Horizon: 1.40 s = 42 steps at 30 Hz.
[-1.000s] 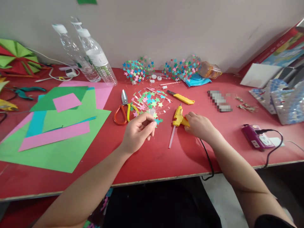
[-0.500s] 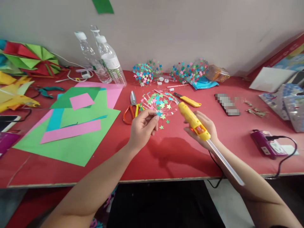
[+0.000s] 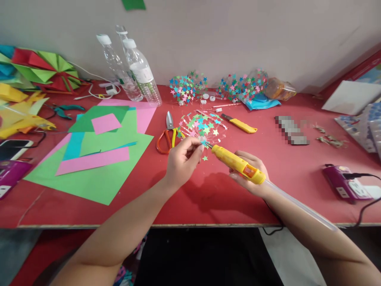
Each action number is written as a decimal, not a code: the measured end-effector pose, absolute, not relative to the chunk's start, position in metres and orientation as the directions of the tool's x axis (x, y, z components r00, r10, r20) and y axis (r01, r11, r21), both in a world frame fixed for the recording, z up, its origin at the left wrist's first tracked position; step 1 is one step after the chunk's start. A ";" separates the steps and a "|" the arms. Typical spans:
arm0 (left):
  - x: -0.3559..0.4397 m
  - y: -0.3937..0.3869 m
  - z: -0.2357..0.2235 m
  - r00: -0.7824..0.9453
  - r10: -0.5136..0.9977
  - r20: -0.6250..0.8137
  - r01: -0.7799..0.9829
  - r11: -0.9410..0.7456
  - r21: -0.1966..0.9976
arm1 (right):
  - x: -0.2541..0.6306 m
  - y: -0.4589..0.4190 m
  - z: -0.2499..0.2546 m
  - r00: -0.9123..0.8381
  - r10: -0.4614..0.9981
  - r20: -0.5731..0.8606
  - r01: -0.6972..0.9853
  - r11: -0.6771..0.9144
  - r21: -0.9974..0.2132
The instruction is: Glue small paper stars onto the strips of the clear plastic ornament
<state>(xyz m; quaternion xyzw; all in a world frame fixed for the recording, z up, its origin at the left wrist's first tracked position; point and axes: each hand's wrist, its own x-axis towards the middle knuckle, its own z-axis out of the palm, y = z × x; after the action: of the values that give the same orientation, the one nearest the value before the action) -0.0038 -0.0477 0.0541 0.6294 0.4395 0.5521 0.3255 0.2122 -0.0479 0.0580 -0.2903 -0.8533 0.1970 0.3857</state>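
My left hand (image 3: 185,161) pinches a small blue paper star (image 3: 203,141) between thumb and fingertips. In my right hand (image 3: 251,172) is a yellow hot glue gun (image 3: 235,162), its metal nozzle touching or very close to that star. A long clear glue stick (image 3: 300,205) sticks out of the gun's back along my forearm. Just beyond my hands lies a clear piece covered with coloured paper stars (image 3: 205,125). One loose green star (image 3: 205,158) rests on the red table below my fingertips.
Scissors (image 3: 168,133) with red and yellow handles and a yellow utility knife (image 3: 239,124) flank the stars. Coloured paper sheets (image 3: 89,186) and plastic bottles (image 3: 143,75) are on the left. Star-covered pieces (image 3: 183,87) stand by the wall. A purple power strip (image 3: 345,182) sits at right.
The glue gun has moved left and tilted flatter, bringing its nozzle to the star in my left hand. My left hand keeps its pinch. The whole view has shifted slightly.
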 end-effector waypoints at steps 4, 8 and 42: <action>-0.004 -0.048 0.055 0.006 0.922 0.387 0.173 -0.382 0.908 | 0.212 -0.048 0.060 -0.545 0.647 0.533 0.379 0.757 -0.532; -0.003 -0.049 0.055 0.010 0.922 0.386 0.168 -0.382 0.909 | 0.212 -0.049 0.060 -0.543 0.652 0.529 0.411 0.756 -0.510; -0.005 -0.049 0.054 0.024 0.903 0.429 0.205 -0.425 0.882 | 0.211 -0.051 0.060 -0.519 0.705 0.482 0.429 0.703 -0.567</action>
<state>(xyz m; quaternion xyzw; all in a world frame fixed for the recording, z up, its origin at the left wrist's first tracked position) -0.0047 -0.0491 0.0543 0.6411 0.4319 0.5489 0.3181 0.2111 -0.0513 0.0603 -0.3335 -0.8501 0.1926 0.3592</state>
